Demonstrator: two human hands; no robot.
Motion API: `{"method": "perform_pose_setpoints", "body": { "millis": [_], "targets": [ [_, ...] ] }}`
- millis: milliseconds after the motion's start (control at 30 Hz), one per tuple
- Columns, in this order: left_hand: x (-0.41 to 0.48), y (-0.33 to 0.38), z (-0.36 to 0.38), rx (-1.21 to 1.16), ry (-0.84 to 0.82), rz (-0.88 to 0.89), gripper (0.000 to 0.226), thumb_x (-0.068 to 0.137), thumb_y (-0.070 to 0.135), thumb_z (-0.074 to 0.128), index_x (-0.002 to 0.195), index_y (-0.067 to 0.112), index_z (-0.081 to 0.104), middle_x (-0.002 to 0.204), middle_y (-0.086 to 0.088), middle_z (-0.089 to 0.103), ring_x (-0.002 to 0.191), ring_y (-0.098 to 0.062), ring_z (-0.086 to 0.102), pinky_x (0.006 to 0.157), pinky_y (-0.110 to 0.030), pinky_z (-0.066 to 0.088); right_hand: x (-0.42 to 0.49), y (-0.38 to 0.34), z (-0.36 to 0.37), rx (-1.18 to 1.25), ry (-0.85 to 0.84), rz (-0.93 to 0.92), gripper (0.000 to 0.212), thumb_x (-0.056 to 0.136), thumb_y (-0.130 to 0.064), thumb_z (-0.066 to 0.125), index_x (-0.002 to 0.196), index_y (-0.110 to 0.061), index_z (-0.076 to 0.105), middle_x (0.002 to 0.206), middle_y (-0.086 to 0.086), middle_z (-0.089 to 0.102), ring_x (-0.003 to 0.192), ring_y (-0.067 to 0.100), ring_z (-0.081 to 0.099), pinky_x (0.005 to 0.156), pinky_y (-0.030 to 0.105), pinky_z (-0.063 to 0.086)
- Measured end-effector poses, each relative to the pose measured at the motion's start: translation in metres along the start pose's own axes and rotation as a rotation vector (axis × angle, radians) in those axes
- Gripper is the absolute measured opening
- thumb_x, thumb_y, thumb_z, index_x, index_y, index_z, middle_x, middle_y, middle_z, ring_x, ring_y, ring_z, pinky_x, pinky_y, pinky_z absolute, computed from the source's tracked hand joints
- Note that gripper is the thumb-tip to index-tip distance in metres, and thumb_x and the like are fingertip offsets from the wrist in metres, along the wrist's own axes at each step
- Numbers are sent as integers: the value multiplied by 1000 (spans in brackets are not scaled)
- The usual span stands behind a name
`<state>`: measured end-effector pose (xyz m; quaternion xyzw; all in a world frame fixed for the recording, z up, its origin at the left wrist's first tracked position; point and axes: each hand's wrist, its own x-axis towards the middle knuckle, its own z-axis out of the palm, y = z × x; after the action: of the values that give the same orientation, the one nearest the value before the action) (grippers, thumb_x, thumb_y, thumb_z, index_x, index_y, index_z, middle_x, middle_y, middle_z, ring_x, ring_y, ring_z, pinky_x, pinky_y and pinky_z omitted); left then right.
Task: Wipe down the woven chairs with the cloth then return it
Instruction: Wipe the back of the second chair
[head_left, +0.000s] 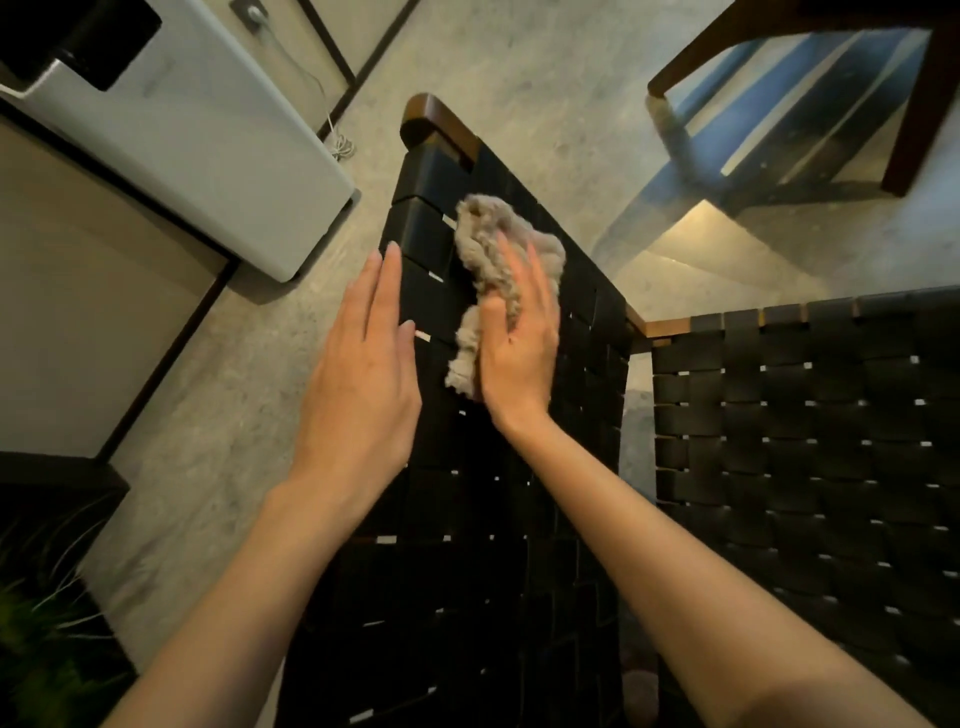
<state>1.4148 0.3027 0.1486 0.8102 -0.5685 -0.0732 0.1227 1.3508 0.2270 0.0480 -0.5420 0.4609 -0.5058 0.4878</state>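
A black woven chair back (467, 519) with a brown wooden top rail runs up the middle of the head view. Its woven seat (805, 441) spreads out to the right. A crumpled beige cloth (485, 244) lies against the upper part of the back. My right hand (519, 343) presses flat on the cloth, fingers spread over it. My left hand (363, 364) rests flat with fingers together along the left edge of the chair back, holding nothing.
A white appliance (208, 140) with a cord stands on the concrete floor at upper left. A glass-topped table with dark wooden frame (810, 104) is at upper right. A dark planter with green leaves (47, 623) sits at lower left.
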Motion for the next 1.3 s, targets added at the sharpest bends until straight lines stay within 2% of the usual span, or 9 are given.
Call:
{"method": "perform_pose_setpoints", "body": {
  "millis": [100, 167, 233, 333, 400, 667, 900, 1067, 1300],
  "targets": [
    [15, 1, 0, -21, -6, -43, 54, 102, 28, 26, 152, 24, 7, 159, 6, 11, 144, -6, 11, 114, -23, 12, 27, -34, 24, -73, -52, -110, 50, 91, -41, 34, 139, -32, 45, 156, -3, 26, 142, 21, 21, 117, 39, 12],
    [24, 3, 2, -23, -11, -47, 54, 101, 29, 26, 152, 23, 8, 159, 6, 9, 144, -6, 10, 117, -26, 13, 32, -31, 24, -92, -39, -113, 54, 87, -43, 35, 138, -31, 48, 155, -4, 27, 140, 25, 22, 114, 41, 23],
    [33, 6, 5, -20, 2, -38, 54, 101, 30, 26, 152, 23, 7, 159, 7, 6, 145, -5, 8, 116, -24, 13, 31, -11, 17, -92, -18, -101, 52, 86, -42, 38, 137, -34, 46, 155, -5, 27, 137, 26, 22, 102, 27, 34],
    [45, 12, 11, 48, 36, 14, 54, 102, 26, 27, 152, 20, 7, 160, 4, 4, 145, -9, 7, 113, -19, 9, 32, 29, 4, -131, 31, 3, 49, 88, -34, 44, 135, -44, 35, 155, -10, 24, 139, 22, 18, 81, 4, 22],
    [51, 14, 14, 150, 57, 62, 54, 102, 21, 31, 152, 17, 10, 160, 0, 5, 146, -17, 11, 116, -28, 16, 31, 60, -7, -166, 58, 94, 50, 91, -28, 47, 138, -40, 38, 155, -12, 23, 140, 20, 17, 84, 0, 21],
    [54, 11, 22, 362, 46, 79, 53, 102, 20, 33, 152, 22, 15, 159, -4, -3, 145, -28, 14, 113, -44, 30, 20, 176, -59, -267, 145, 588, 46, 101, -22, 39, 146, -19, 34, 156, 3, 24, 140, 26, 24, 114, 37, 18],
    [55, 12, 22, 344, 57, 75, 52, 102, 19, 34, 151, 21, 18, 160, -6, 0, 145, -26, 13, 114, -40, 27, 3, 185, -73, -289, 219, 960, 47, 103, -30, 33, 147, -13, 32, 152, 10, 29, 136, 29, 31, 110, 37, 23],
    [53, 13, 19, 320, 35, 76, 53, 102, 19, 34, 151, 21, 16, 160, -5, -2, 146, -26, 11, 115, -40, 28, 20, 111, -47, -136, 204, 565, 45, 100, -12, 38, 144, -23, 39, 152, 1, 32, 135, 15, 34, 97, 19, 27],
    [53, 14, 19, 330, 11, 63, 60, 99, 15, 42, 152, 21, 13, 160, -5, -5, 146, -26, 7, 112, -43, 32, 93, -9, 15, -41, -101, -221, 45, 95, -25, 44, 139, -28, 45, 152, -1, 33, 138, 17, 26, 113, 39, 20]
  ]
}}
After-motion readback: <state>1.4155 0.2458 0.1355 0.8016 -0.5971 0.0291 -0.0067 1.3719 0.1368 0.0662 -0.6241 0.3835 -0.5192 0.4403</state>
